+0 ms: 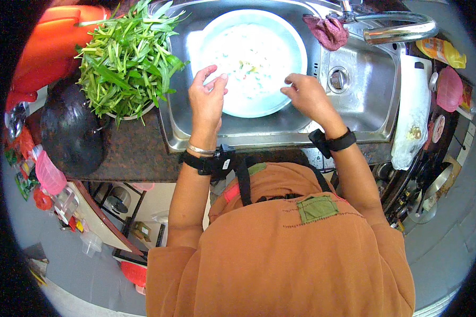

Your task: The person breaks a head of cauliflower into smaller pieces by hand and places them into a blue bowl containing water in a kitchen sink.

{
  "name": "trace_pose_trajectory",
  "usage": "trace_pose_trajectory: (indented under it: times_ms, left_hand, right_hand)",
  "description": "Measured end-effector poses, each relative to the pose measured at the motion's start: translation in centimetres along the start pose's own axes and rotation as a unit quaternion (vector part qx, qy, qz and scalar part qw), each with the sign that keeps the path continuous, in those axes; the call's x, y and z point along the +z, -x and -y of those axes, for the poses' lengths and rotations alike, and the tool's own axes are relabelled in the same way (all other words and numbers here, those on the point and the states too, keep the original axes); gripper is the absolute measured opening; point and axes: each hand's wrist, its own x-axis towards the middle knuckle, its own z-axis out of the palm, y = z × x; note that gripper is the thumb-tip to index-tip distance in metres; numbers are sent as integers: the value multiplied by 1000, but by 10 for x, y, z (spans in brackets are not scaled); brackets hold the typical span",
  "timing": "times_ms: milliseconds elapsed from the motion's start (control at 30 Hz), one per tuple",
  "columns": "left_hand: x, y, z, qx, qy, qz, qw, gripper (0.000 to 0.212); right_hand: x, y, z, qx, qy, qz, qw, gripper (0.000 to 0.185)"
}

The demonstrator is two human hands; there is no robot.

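Note:
A large round pale basin (297, 51) sits in the left bowl of the stainless steel sink (238, 130). Inside it, bits of green and yellow plant matter (246, 68) are scattered; glare washes out the rest. Over the basin's left rim is my left hand (208, 89), thumb and fingers spread, with nothing visible in it. My right hand (310, 95) hovers by the right rim, its fingers curled and a small gap showing between thumb and forefinger. To the left, a heap of cut leafy greens (127, 67) overflows a pale container (133, 116) that it mostly hides.
A chrome faucet (400, 29) arches at the upper right, with a maroon cloth (327, 31) by its base. A white cutting board (410, 107) lies along the sink's right edge. Left are a dark rounded vessel (73, 130) and an orange-red plastic container (55, 43).

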Motion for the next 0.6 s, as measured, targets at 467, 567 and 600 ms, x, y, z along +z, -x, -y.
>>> trace_pose_trajectory:
  times_ms: [467, 567, 600]
  left_hand:
    - [-11, -9, 18, -70, 60, -17, 996, 43]
    - [-15, -19, 28, -98, 45, -30, 994, 46]
    - [-13, -21, 31, -108, 41, -22, 993, 48]
  right_hand:
    - [107, -108, -10, -74, 113, 94, 986, 60]
    - [83, -82, 7, -145, 86, 105, 980, 65]
    - [79, -71, 9, -153, 74, 105, 980, 66]
